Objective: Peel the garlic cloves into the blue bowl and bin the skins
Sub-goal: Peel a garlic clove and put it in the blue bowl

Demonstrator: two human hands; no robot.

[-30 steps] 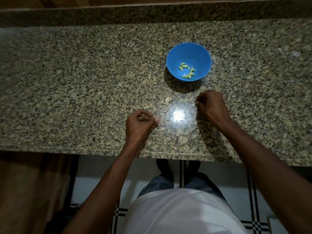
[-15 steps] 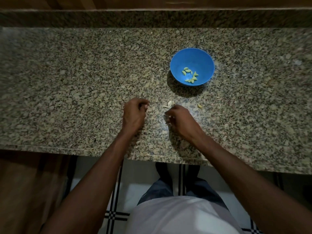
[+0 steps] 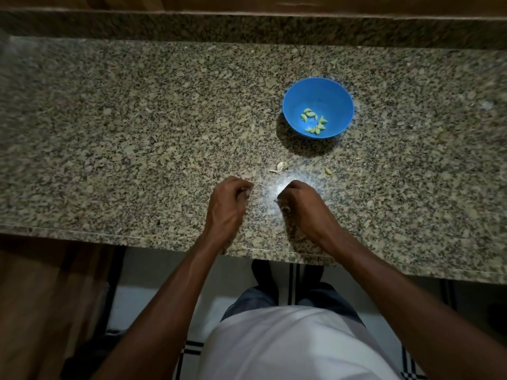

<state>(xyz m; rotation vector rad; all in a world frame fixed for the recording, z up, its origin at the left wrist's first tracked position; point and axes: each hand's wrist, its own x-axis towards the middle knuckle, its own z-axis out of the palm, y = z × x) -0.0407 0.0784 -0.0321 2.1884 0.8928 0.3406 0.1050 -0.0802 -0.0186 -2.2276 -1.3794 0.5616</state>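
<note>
A blue bowl [image 3: 318, 89] stands on the granite counter [image 3: 137, 138], right of centre, with several greenish peeled cloves [image 3: 314, 123] inside. In front of it lie a pale scrap of garlic skin [image 3: 281, 167] and one loose peeled clove [image 3: 327, 171]. My left hand [image 3: 229, 200] is curled near the front edge and pinches a small pale bit of skin at its fingertips. My right hand [image 3: 300, 202], a hand's width to the right, is curled too and pinches thin pale skin against the counter. No bin is in view.
The counter's front edge [image 3: 164, 239] runs just under my wrists, with the tiled floor and my feet below it. A raised granite ledge [image 3: 247, 26] backs the counter. A wooden cabinet front [image 3: 41, 297] sits at the lower left.
My right hand has left a peeled clove on the counter near the bowl and has come left and nearer, down onto the skins beside my left hand. My left hand has stayed about where it was.
</note>
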